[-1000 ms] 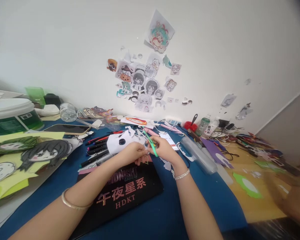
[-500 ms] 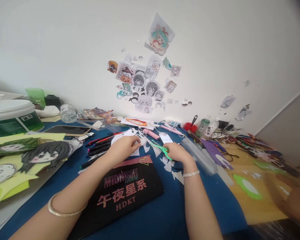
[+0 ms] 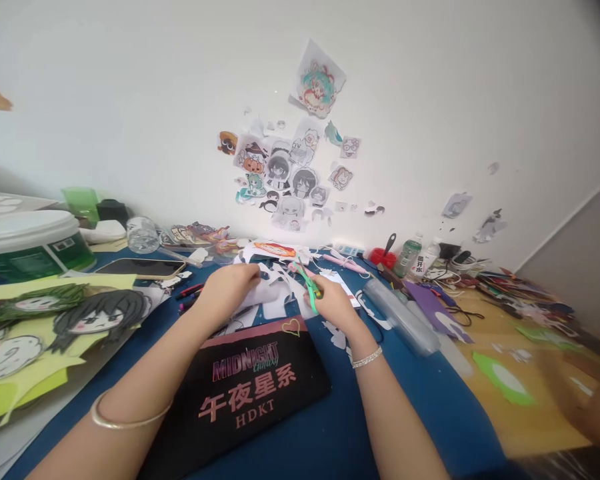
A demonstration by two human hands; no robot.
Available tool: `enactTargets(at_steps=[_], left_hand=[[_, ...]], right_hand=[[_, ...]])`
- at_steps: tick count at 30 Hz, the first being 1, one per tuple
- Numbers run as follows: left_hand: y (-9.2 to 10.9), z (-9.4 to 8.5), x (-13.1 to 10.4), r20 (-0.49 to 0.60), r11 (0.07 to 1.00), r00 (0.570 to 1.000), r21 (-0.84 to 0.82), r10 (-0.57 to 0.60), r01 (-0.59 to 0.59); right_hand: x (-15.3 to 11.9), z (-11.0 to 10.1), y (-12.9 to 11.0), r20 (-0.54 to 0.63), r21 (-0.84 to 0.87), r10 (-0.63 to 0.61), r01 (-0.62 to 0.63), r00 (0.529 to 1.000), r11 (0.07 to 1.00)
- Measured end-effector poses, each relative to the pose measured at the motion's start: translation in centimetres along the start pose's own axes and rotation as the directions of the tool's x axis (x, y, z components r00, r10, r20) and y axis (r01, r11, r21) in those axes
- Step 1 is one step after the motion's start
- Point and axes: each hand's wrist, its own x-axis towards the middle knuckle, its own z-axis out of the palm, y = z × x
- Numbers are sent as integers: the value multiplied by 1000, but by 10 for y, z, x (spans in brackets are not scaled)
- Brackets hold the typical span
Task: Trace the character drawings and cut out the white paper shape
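My left hand [image 3: 233, 290] is closed in a pinch on a piece of white paper [image 3: 267, 293], over the far end of the black case. My right hand [image 3: 333, 303] grips green-handled scissors [image 3: 311, 293], its blades pointing up and away from me. Whether the blades touch the paper cannot be made out. White paper scraps [image 3: 337, 333] lie under and beside the scissors. The black case [image 3: 265, 400] with pink lettering lies flat in front of me, between my forearms. Pens [image 3: 189, 293] show partly behind my left hand.
Yellow sheets with cut-out drawings [image 3: 100, 320] and a white-lidded tub [image 3: 30, 247] stand left, near a phone [image 3: 140, 268]. Bottles [image 3: 425, 257], a clear plastic roll [image 3: 400, 317] and a purple sheet [image 3: 437, 310] lie right. Another person's blurred hand [image 3: 595, 393] is at far right.
My right hand has shifted left, and the scissors have turned from pointing left to pointing up and away. My left hand has drawn slightly left with the paper. The view has tilted slightly.
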Motion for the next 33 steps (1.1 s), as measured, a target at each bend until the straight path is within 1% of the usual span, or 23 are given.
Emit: enactTargets(at_steps=[2,4,6,8,10,12,13,15,16,18,20,21,22,23,25,26,27,28,29,30,31,32,33], left_hand=[[-3,-2,0,-135,1000,991,-12,5,-6],[-2,-6,-1,-272,1000,962,20,26,-21],[-1,-9,-1,-340,999,940,47,36,-21],[1,-11,-1,-351,1000,936,30,1,10],[2,-12,-1,-332,997,940,-37,-74,66],[2,-13,-1,-287,975,941,-180,-181,133],[2,-13,-1,-249,946,939,-279,-236,163],[2,-13,0,-150,851,936,-481,-318,212],[2,-12,0,-99,796,937,-562,-336,226],[1,-11,1,-7,706,948,-669,-318,232],[1,-8,2,65,649,962,-726,-265,228],[1,-7,2,76,643,966,-732,-249,223],[1,-6,2,54,663,967,-718,-250,212],[1,-7,2,-7,710,963,-676,-270,195],[5,-10,0,-226,845,922,-509,-314,163],[8,-13,-2,-332,900,894,-410,-300,150],[11,-16,-3,-399,936,878,-327,-264,132],[16,-18,-5,-403,954,889,-280,-215,103],[21,-21,-7,-345,960,924,-271,-165,70],[26,-21,-8,-240,955,962,-290,-132,58],[30,-21,-9,-119,946,987,-316,-112,69],[34,-19,-10,-20,934,994,-343,-108,95],[36,-16,-10,41,920,992,-372,-116,123]], right_hand=[[1,7,-4,-50,167,-28,36,998,985],[1,13,-8,-74,304,-47,68,996,950],[0,16,-11,-68,408,-49,73,996,910],[0,18,-14,-54,479,-36,58,998,876],[0,20,-15,-39,548,-20,38,999,836],[1,23,-15,-28,627,-4,21,1000,779],[1,23,-15,-24,664,8,10,1000,748],[2,24,-16,-17,729,40,-15,999,685],[3,23,-16,-18,755,55,-23,998,656],[2,21,-17,-28,795,76,-24,997,606],[2,18,-18,-48,820,92,-14,995,573],[1,16,-19,-60,828,104,-9,993,561],[1,15,-19,-71,835,118,-6,991,551],[1,15,-20,-84,841,133,-2,987,541],[1,16,-21,-108,851,166,5,980,526],[1,17,-22,-119,856,182,8,976,517],[0,18,-23,-127,865,198,11,972,502],[0,19,-24,-134,877,213,15,968,481],[0,20,-25,-138,889,224,21,965,458],[0,20,-25,-140,900,235,25,962,434],[0,21,-25,-143,909,248,29,958,415],[1,21,-25,-148,915,264,30,953,401],[1,21,-24,-154,918,279,33,948,394]])
